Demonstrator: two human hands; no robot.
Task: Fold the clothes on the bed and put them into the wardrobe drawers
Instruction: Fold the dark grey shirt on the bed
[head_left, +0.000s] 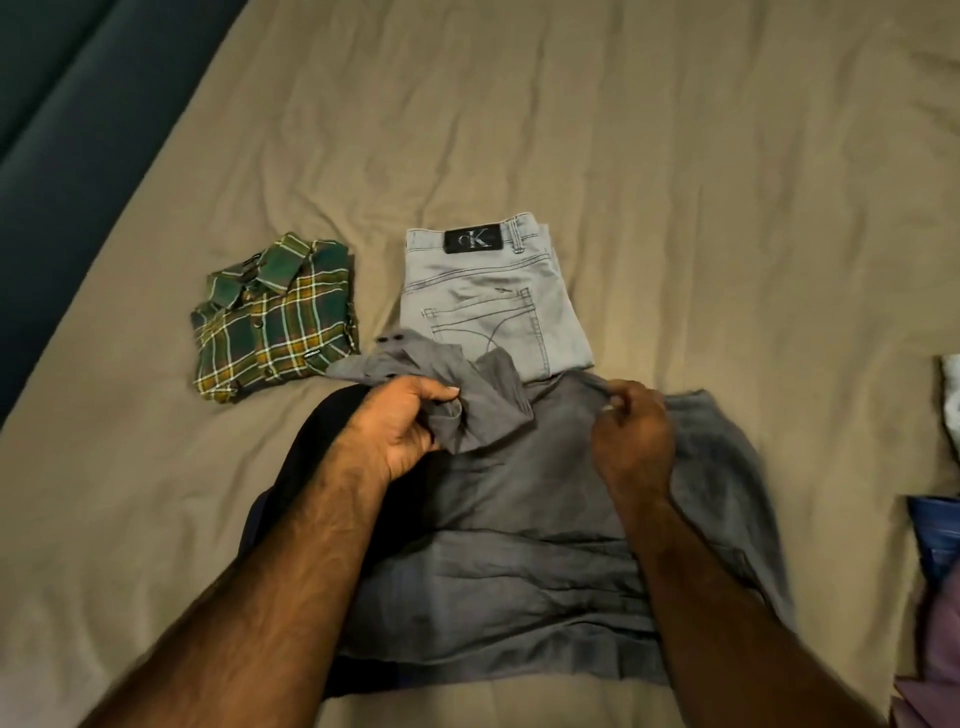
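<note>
Both hands (511, 423) grip grey shirt (519, 530), fingers curled.

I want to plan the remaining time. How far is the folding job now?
Done: a green plaid shirt and light grey jeans lie folded on the tan bed sheet. In hand: the left hand and right hand grip a dark grey button shirt. Left: more clothes at the right edge; no drawer is visible.

arms: 2, bare, hairy | sleeves: none in view | left hand (402, 423) | right hand (631, 439): no rings
</note>
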